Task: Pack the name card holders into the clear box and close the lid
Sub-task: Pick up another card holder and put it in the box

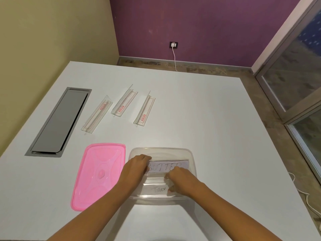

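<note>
Both hands, the left hand [137, 165] and right hand [180, 178], grasp the "BUTTER" card holder [167, 166] inside the clear box [161, 150]; I judge next is releasing it, then fetching another holder

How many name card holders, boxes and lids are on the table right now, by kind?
Clear plastic name card holders lying empty on the white table: 3
Clear plastic name card holders with cards, inside the box: 2, lettered BUTTER and TIGER
Clear plastic box: 1
Pink plastic lid, off the box: 1
Total: 7
</note>
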### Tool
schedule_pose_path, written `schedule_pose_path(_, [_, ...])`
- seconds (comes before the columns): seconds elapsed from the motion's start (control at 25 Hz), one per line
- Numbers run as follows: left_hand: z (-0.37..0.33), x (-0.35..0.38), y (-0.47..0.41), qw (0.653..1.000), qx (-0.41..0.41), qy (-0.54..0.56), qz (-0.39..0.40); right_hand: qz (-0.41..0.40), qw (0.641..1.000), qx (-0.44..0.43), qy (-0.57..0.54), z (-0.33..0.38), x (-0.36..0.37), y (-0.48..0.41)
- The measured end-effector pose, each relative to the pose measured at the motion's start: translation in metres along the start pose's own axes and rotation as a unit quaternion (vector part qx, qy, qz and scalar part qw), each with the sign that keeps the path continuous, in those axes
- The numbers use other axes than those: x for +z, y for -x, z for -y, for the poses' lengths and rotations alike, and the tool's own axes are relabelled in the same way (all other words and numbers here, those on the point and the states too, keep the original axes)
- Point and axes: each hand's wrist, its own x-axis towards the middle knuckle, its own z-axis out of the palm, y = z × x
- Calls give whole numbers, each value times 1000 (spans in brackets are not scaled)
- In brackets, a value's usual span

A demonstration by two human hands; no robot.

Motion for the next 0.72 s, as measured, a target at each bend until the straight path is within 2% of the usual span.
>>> schedule_pose_path(0.12, [3, -2, -3, 1000, -6, 19, 16, -77, 983, -34, -164, 8, -35, -1])
schedule_pose_path(0.28, [6, -3, -6, 999, 4, 36, 19, -242, 896, 5, -373, 13, -90, -44])
schedule_pose_path(0.4, [7, -3, -5, 998, -4, 40, 39, -283, 840, 89, -455, 11, -118, -108])
schedule_pose_path(0.48, [8, -3, -7, 998, -9, 38, 47, -251, 850, 134, -444, 9, -126, -156])
schedule_pose_path(0.64, [9, -3, -9, 998, -15, 43, 49, -171, 899, 170, -365, 12, -125, -221])
schedule_pose_path(0.72, [8, -2, -8, 998, -15, 51, 44, -164, 903, 190, -349, 14, -121, -238])
